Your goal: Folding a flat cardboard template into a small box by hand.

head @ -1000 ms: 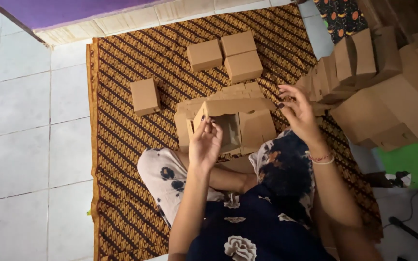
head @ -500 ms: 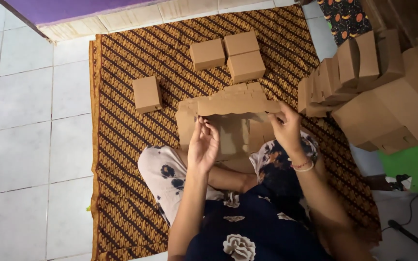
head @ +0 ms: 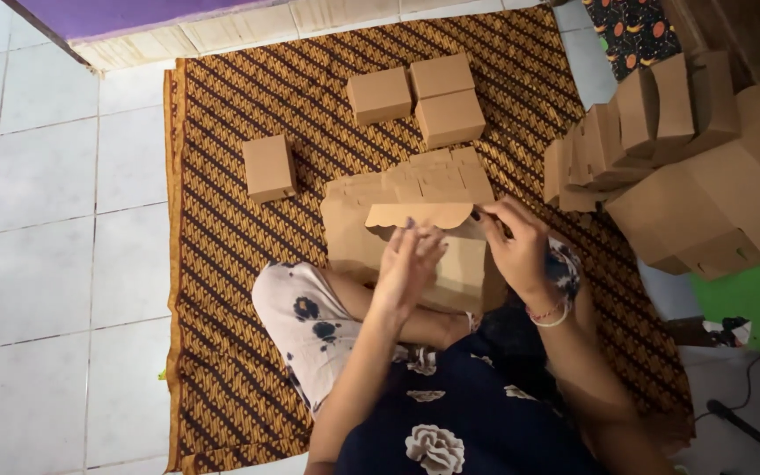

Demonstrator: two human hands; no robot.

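Note:
I sit on a brown patterned mat (head: 222, 264) with a half-folded brown cardboard box (head: 415, 220) in front of my knees. My left hand (head: 411, 264) presses against the box's front, just under its scalloped flap. My right hand (head: 512, 242) pinches the flap's right end and the box's right side. The box's flaps stand open at the top.
Three finished small boxes (head: 415, 92) sit at the far side of the mat, and one more box (head: 268, 167) lies to the left. A pile of flat and folded cardboard (head: 679, 167) fills the right. White floor tiles (head: 46, 264) lie left of the mat.
The box has been turned and its flap folded down toward me. My right hand came down from the air onto the box's right edge; my left hand shifted right along the front.

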